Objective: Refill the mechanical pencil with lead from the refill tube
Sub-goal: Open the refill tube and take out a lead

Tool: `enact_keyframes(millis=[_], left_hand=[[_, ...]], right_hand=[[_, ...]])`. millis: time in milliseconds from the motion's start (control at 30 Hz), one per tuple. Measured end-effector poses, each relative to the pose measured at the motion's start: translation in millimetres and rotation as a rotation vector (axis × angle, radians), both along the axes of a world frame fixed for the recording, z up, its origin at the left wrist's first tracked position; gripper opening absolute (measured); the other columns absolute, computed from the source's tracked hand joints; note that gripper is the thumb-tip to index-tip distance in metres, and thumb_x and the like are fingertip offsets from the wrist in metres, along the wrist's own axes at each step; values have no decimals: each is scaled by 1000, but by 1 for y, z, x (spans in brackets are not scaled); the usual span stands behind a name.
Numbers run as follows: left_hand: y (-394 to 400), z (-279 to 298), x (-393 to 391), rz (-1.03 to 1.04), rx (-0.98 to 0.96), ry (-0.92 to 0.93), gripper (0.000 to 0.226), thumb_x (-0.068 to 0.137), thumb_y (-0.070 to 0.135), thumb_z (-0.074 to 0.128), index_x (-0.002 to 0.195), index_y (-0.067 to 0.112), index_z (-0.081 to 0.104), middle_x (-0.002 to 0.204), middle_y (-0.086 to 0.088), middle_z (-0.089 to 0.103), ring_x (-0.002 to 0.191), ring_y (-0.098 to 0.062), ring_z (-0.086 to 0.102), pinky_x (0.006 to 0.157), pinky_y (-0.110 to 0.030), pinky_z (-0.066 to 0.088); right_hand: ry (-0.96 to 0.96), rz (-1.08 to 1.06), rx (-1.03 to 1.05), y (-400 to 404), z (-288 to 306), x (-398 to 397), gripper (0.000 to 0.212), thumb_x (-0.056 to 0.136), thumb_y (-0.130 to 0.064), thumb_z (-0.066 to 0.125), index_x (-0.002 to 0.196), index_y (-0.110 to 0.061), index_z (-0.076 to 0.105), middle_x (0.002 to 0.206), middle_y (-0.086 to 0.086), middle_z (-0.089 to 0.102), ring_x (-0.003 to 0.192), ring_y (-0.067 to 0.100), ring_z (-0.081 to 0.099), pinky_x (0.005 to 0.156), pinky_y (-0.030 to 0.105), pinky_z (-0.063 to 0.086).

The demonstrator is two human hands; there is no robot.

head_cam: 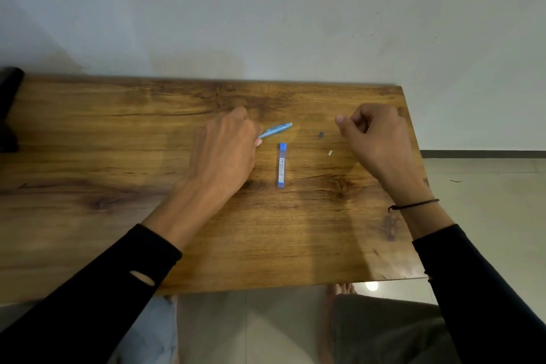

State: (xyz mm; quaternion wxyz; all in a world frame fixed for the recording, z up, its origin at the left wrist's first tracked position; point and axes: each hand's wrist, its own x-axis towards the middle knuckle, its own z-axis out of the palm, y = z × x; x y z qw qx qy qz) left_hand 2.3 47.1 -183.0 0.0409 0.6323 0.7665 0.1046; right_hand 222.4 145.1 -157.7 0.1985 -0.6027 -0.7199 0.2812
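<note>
A light blue mechanical pencil [277,129] points up and to the right, held at its lower end by my left hand [226,148]. Just below it, the blue refill tube [282,165] lies lengthwise on the wooden table [118,142], apart from both hands. A small dark cap [321,134] and a small white eraser piece [330,152] lie loose between the tube and my right hand [375,139]. That hand hovers to the right with its fingers curled in; nothing shows in it.
The table's right edge runs close to my right wrist, and its far edge meets a pale wall [266,9]. A black object [9,109] stands at the table's far left. My knees and the tiled floor show below the near edge.
</note>
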Motion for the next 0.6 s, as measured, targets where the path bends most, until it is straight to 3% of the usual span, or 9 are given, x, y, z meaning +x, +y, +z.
enact_keyframes(millis=[100, 200, 300, 467, 600], left_hand=[[1, 0, 3, -5, 1, -8, 27, 109, 27, 62, 130, 18, 77, 113, -4, 66, 98, -24, 64, 77, -41, 53], [2, 2, 4, 0, 27, -60, 29, 107, 26, 65, 134, 19, 75, 114, -4, 65, 96, -20, 60, 80, -38, 51], [2, 7, 3, 4, 37, -77, 29, 104, 31, 68, 130, 21, 77, 114, -4, 67, 103, -27, 68, 82, -45, 57], [3, 10, 0, 38, 121, -132, 22, 101, 39, 71, 115, 25, 81, 106, 1, 71, 88, -20, 66, 69, -31, 39], [5, 11, -3, 55, 81, -379, 17, 96, 43, 76, 99, 30, 85, 94, 13, 80, 78, -8, 68, 63, -25, 43]], right_hand=[[7, 50, 34, -20, 1, -17, 32, 96, -38, 75, 78, -13, 66, 63, -9, 59, 59, 10, 56, 54, 28, 41], [-142, 182, 18, -45, -7, -35, 34, 87, -52, 76, 79, -23, 62, 73, -7, 66, 72, 22, 66, 62, 37, 53], [-284, 230, 107, -64, -18, -48, 36, 86, -54, 75, 86, -23, 57, 82, -2, 65, 76, 28, 65, 59, 36, 42], [-317, 207, 107, -70, -26, -50, 30, 88, -39, 71, 81, -19, 50, 75, -1, 55, 68, 29, 56, 51, 30, 27], [-287, 175, 88, -67, -22, -49, 26, 82, -32, 70, 73, -18, 50, 68, -2, 53, 55, 17, 45, 48, 28, 22]])
